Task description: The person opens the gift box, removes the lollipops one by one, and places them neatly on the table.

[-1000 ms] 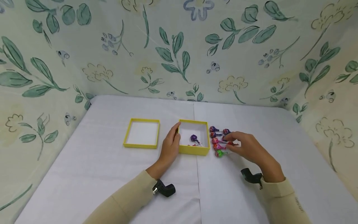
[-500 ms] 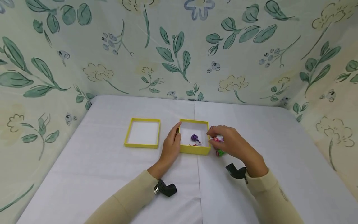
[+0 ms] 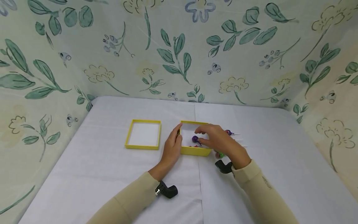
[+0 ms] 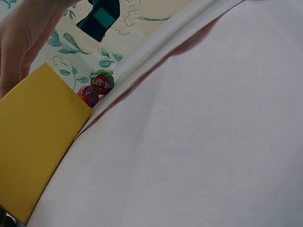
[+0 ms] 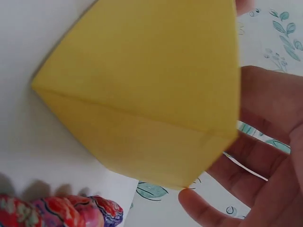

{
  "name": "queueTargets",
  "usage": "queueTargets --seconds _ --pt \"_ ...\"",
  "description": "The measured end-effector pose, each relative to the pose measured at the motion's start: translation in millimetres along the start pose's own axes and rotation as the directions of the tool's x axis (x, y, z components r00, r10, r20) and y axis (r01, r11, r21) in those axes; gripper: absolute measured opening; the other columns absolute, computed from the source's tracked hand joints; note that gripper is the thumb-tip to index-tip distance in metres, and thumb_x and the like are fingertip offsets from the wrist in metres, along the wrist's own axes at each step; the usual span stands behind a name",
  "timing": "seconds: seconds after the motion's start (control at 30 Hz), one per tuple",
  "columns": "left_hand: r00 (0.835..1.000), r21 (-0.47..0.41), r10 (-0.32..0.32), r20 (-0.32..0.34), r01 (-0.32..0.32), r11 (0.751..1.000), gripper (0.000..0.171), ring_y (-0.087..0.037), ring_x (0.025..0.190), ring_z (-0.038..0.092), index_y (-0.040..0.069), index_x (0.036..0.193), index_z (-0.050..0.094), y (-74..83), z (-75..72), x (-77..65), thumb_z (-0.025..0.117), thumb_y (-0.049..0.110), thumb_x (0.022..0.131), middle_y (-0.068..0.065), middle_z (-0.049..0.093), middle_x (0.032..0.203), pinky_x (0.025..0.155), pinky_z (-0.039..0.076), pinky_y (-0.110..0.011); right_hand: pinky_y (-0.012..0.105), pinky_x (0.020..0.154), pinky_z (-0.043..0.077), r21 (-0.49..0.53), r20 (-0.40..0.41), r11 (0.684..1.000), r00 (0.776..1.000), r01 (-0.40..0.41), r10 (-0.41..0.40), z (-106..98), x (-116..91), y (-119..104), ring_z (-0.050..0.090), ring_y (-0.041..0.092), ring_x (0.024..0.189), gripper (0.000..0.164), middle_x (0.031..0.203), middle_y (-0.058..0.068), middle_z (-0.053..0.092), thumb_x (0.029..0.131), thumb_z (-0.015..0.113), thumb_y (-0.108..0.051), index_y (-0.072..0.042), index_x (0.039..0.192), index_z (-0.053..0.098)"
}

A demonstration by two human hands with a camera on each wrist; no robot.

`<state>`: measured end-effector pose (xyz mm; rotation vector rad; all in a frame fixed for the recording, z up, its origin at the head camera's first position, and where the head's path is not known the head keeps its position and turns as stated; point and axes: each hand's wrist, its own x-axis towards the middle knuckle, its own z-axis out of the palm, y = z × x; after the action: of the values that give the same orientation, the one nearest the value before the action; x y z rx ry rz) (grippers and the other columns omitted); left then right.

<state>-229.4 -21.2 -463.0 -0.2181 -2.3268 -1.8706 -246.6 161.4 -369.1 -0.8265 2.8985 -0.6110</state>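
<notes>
My left hand (image 3: 170, 149) rests along the left side of a yellow box (image 3: 195, 151), its visible fingers fairly straight against the wall. In the box lie a purple-wrapped lollipop (image 3: 195, 139) and something red, mostly hidden by the front wall. Reaching over the right wall from above, my right hand (image 3: 221, 140) has thumb and index finger apart beside the purple lollipop. No held thing shows between them. In the right wrist view, the spread fingers of the right hand (image 5: 265, 165) hang over the box edge (image 5: 170, 118). Several wrapped lollipops (image 5: 57, 213) lie outside the box.
A yellow-rimmed lid (image 3: 142, 147) lies with its white inside up, left of the box. Right of the box, lollipops, including a green-wrapped one (image 3: 220, 154), are partly hidden under the right hand. A white cloth (image 3: 112, 171) covers the table; patterned fabric (image 3: 139, 62) hangs behind.
My right hand has moved left, from the lollipops on the table to over the inside of the box. The left hand and the box have stayed where they were.
</notes>
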Motion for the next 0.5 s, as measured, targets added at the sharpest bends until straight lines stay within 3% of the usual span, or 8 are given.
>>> queueTargets --seconds 0.1,0.23,0.5 --pt "1.0 0.009 -0.001 -0.004 0.001 1.0 0.046 -0.005 0.137 0.032 0.03 0.147 0.038 0.4 -0.3 0.3 0.036 0.019 0.103 0.012 0.035 0.151 0.112 0.03 -0.033 0.038 0.088 0.054 -0.055 -0.002 0.998 1.0 0.011 -0.011 5.4 6.6 2.4 0.063 0.023 0.101 0.029 0.109 0.005 0.069 0.083 0.075 -0.012 -0.007 0.111 0.069" --pt "1.0 0.015 0.001 -0.007 -0.001 1.0 0.046 -0.005 0.137 0.032 0.029 0.148 0.038 1.0 -1.0 1.2 0.036 0.018 0.103 0.011 0.036 0.151 0.112 0.03 -0.033 0.045 0.092 0.048 -0.13 0.001 0.991 1.0 0.019 -0.019 10.9 13.7 4.8 0.063 0.019 0.1 0.027 0.105 0.002 0.07 0.083 0.076 -0.014 -0.009 0.108 0.071" --pt "1.0 0.031 0.008 -0.012 -0.007 0.999 0.046 -0.004 0.136 0.033 0.028 0.147 0.04 1.2 -0.8 0.7 0.036 0.02 0.102 0.011 0.037 0.15 0.112 0.031 -0.032 0.055 0.098 0.035 -0.196 0.062 0.978 0.995 -0.064 0.078 17.5 19.7 6.3 0.061 0.019 0.102 0.024 0.1 -0.003 0.07 0.083 0.077 -0.022 -0.016 0.105 0.071"
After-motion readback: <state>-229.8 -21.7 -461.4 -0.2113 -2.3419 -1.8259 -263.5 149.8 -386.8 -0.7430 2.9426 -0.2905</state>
